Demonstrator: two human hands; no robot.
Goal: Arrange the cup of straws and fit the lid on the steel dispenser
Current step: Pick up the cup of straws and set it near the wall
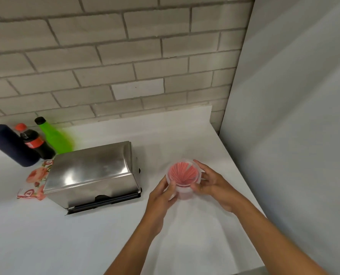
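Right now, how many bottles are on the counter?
3, clustered at the back left behind the steel dispenser: a dark blue bottle, a cola bottle, a green bottle. Others may be off-frame.

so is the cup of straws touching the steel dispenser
Apart. The head view shows bare white counter between the cup of straws and the steel dispenser.

Cola bottle (34,142), green bottle (53,135), floral packet (35,180)
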